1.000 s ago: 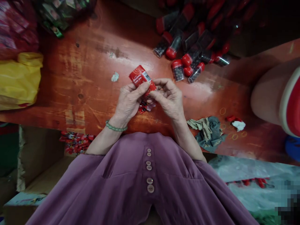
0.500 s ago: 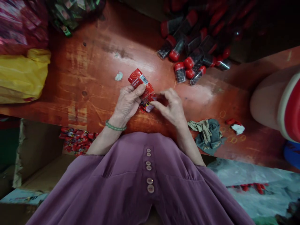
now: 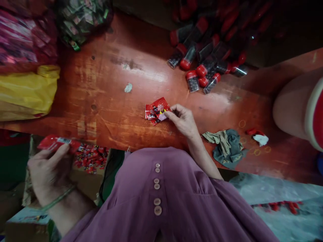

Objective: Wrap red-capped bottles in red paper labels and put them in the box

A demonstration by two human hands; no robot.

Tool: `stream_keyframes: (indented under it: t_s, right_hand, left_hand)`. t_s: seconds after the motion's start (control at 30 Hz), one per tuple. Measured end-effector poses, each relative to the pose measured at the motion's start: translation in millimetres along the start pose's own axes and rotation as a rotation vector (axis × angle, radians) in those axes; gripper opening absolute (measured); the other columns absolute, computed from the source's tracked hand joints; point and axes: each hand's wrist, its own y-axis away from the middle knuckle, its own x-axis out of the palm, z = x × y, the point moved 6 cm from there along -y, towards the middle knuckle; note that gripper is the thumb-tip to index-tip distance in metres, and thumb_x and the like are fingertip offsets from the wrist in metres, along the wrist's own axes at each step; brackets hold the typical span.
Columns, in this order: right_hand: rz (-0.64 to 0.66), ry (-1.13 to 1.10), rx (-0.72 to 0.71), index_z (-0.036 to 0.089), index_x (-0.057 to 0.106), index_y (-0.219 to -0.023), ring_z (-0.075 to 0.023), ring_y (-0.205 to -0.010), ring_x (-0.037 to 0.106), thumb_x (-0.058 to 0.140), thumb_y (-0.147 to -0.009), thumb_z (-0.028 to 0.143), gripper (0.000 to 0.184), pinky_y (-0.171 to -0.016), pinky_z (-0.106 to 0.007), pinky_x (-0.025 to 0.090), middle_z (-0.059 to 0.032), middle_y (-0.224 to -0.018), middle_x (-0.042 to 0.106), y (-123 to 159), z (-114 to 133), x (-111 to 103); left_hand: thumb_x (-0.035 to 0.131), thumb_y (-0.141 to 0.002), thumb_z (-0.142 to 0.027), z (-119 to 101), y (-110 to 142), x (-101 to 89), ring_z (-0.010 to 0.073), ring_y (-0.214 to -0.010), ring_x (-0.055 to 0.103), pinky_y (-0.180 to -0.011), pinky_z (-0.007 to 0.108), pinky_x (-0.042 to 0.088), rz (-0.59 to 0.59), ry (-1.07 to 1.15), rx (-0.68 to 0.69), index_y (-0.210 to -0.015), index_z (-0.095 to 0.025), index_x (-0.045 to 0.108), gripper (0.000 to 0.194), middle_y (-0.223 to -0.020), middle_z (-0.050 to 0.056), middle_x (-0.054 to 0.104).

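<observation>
Swung out past the near edge of the table (image 3: pixel 111 124) on its left side, the left hand (image 3: pixel 51 171) now carries a red packet (image 3: pixel 57 143) away from the middle, while the right hand (image 3: pixel 186 121) has moved in to the red wrappers (image 3: pixel 163 105).

From the head view, the left thumb and fingers press the packet between them, though blur hides the exact grip; it appears to be above a cardboard box (image 3: pixel 87 183) below the table's near edge. The right thumb and forefinger, almost together, seem to pinch the side of the red wrappers, which overlap on the table. At the table's far right lie red-capped bottles (image 3: pixel 193 81).

The work looks well under way: a packet pile (image 3: pixel 91 158) already lies in the box below the table, one packet is not yet released, and some wrappers remain on the table, their count hidden by overlap.
</observation>
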Motion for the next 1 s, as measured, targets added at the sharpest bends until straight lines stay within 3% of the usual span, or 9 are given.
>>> stream_keyframes:
  t_s: [0.13,0.27,0.33,0.4,0.53,0.63,0.83,0.9,1.0]
  right_hand:
    - [-0.002,-0.075,0.015,0.019,0.055,-0.074,-0.0087,-0.062,0.049,0.072,-0.076,0.041,0.028,-0.062,-0.023,0.038,0.0051,-0.067,0.057,-3,-3,3]
    - [0.048,0.052,-0.015,0.018,0.057,-0.077,-0.0095,-0.061,0.052,0.066,-0.084,0.037,0.022,-0.062,-0.023,0.041,0.0041,-0.067,0.060,-4,6,4]
    - [0.101,0.251,-0.078,0.018,0.059,-0.083,-0.0108,-0.065,0.055,0.060,-0.091,0.032,0.016,-0.067,-0.024,0.043,0.0019,-0.072,0.064,-2,19,6]
    - [0.190,0.542,-0.187,0.017,0.061,-0.090,-0.0130,-0.074,0.059,0.055,-0.095,0.023,0.011,-0.072,-0.026,0.045,-0.0022,-0.083,0.068,2,35,13]
    - [0.412,1.082,-0.378,0.016,0.061,-0.103,-0.0180,-0.088,0.062,0.046,-0.096,0.009,0.018,-0.077,-0.030,0.047,-0.0089,-0.101,0.068,15,57,37]
    - [0.470,1.218,-0.439,0.015,0.061,-0.110,-0.0199,-0.095,0.063,0.043,-0.098,0.009,0.023,-0.084,-0.033,0.050,-0.0107,-0.105,0.068,21,67,46]
    - [0.560,1.090,-0.403,0.016,0.064,-0.111,-0.0181,-0.092,0.065,0.050,-0.098,0.016,0.019,-0.081,-0.031,0.052,-0.0084,-0.105,0.070,14,76,26]
    - [0.489,1.009,-0.388,0.017,0.064,-0.111,-0.0180,-0.092,0.066,0.051,-0.100,0.027,0.020,-0.082,-0.031,0.052,-0.0079,-0.105,0.071,1,77,5]
    - [-0.032,1.105,-0.280,0.015,0.064,-0.104,-0.0237,-0.095,0.064,0.050,-0.100,0.038,0.027,-0.086,-0.037,0.052,-0.0126,-0.103,0.069,-29,74,-48]
  left_hand:
    - [0.072,-0.080,-0.032,41,37,-38.6,0.0195,-0.057,0.071,-0.037,0.025,0.044,-0.100,-0.198,0.019,-0.054,-0.024,0.058,0.031,-0.034,-0.008,0.050]
    - [0.079,-0.068,-0.030,29,40,-31.3,0.0301,-0.061,0.072,-0.055,0.039,0.055,-0.205,-0.645,0.146,-0.045,-0.029,0.050,0.037,-0.022,-0.005,0.027]
    - [0.076,-0.073,-0.036,-1,25,-8.9,0.0286,-0.055,0.069,-0.054,0.040,0.054,-0.250,-0.720,0.138,-0.067,-0.036,0.069,0.009,-0.032,-0.007,0.047]
    - [0.073,-0.079,-0.036,-46,4,24.9,0.0252,-0.066,0.072,-0.062,0.040,0.058,-0.315,-0.553,0.206,-0.104,-0.037,0.074,0.025,-0.077,-0.003,0.077]
    - [0.067,-0.088,-0.024,-138,-29,133.6,0.0252,-0.103,0.071,-0.091,0.038,0.058,0.033,-0.463,0.764,-0.126,-0.017,0.064,0.038,-0.117,0.013,0.074]
    - [0.058,-0.093,-0.018,-155,-44,179.0,0.0286,-0.107,0.068,-0.096,0.043,0.055,0.143,-0.574,0.863,-0.115,-0.007,0.067,0.026,-0.117,0.019,0.072]
    - [0.052,-0.092,-0.010,-146,-49,194.3,0.0234,-0.084,0.065,-0.073,0.036,0.052,0.220,-0.560,0.893,-0.095,-0.013,0.071,0.018,-0.092,0.010,0.076]
    - [0.054,-0.092,-0.012,-140,-53,196.5,0.0213,-0.075,0.062,-0.069,0.034,0.051,0.227,-0.520,0.845,-0.087,-0.014,0.070,0.017,-0.085,0.008,0.074]
    - [0.058,-0.093,-0.018,-130,-60,198.5,0.0187,-0.069,0.060,-0.069,0.031,0.051,0.196,-0.414,0.746,-0.079,-0.016,0.067,0.017,-0.076,0.006,0.071]
